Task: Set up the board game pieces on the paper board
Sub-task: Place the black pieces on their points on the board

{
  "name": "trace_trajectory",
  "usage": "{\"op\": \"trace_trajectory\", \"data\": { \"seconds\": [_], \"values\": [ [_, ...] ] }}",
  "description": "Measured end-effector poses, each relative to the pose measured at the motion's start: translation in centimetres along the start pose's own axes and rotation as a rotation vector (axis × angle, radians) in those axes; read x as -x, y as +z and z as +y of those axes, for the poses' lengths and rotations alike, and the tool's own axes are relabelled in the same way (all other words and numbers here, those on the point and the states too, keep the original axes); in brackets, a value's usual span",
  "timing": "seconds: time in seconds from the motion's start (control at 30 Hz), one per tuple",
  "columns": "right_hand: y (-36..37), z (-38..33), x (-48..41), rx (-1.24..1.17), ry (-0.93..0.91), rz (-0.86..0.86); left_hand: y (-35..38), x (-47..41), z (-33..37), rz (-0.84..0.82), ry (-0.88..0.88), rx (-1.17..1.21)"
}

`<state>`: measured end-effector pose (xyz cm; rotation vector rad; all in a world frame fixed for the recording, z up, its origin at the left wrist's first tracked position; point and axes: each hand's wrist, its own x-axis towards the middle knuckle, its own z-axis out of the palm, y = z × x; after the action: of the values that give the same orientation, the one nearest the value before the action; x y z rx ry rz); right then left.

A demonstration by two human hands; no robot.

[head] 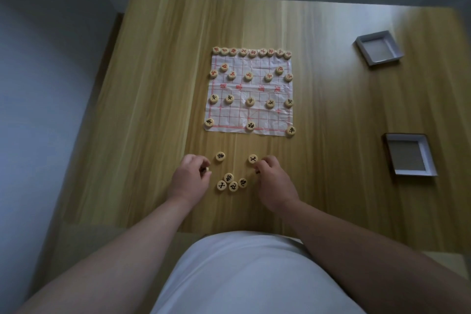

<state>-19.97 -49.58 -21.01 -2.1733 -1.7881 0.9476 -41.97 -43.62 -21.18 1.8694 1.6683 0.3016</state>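
Note:
A white paper board [251, 112] with a red grid lies mid-table. Red-lettered wooden discs [252, 53] fill its far row, with more in the rows behind the river. Black-lettered discs [250, 101] stand on the near half: a row of several, two in the near corners and one at the near middle. Loose black discs [231, 183] lie on the wood in front of the board. My left hand [190, 180] is closed on a disc at its fingertips. My right hand [274, 181] pinches something small beside a loose disc [252, 159]; what it holds is mostly hidden.
The wooden table [331, 110] reaches from my body to the grey wall. Two open white box halves sit on the right, one far [379, 48] and one nearer [409, 154]. The table's left edge drops to a grey floor.

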Motion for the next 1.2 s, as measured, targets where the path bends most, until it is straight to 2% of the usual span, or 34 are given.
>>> {"op": "trace_trajectory", "data": {
  "seconds": [0.1,0.23,0.4,0.5,0.67,0.9,1.0,1.07,1.2],
  "values": [
    [0.0,-0.7,-0.1,0.003,-0.013,0.007,0.1,-0.6,0.5,0.013,0.013,-0.005],
    [0.3,-1.9,-0.5,0.042,-0.121,0.045,0.1,-1.9,1.3,-0.013,0.068,-0.027],
    [0.8,-2.4,-0.7,0.078,-0.167,0.048,0.7,-3.9,2.0,-0.103,0.210,-0.197],
    [0.8,-2.0,-0.6,0.150,-0.264,0.008,0.8,-4.0,1.6,-0.141,0.251,-0.270],
    [0.4,-2.2,-0.8,0.282,-0.414,-0.109,0.2,-2.9,0.2,-0.107,0.240,-0.283],
    [-0.4,-2.2,-1.9,0.336,-0.250,-0.034,-0.5,-0.4,-0.9,-0.112,0.130,-0.193],
    [-0.5,-2.0,-2.0,0.327,-0.205,-0.008,-0.2,1.0,0.1,-0.165,0.179,-0.163],
    [-0.3,-1.8,-2.0,0.297,-0.217,-0.004,0.1,1.8,0.8,-0.193,0.208,-0.162],
    [-0.4,-1.7,-2.6,0.360,-0.345,-0.089,1.3,2.1,1.1,-0.269,0.263,-0.321]
  ]
}}
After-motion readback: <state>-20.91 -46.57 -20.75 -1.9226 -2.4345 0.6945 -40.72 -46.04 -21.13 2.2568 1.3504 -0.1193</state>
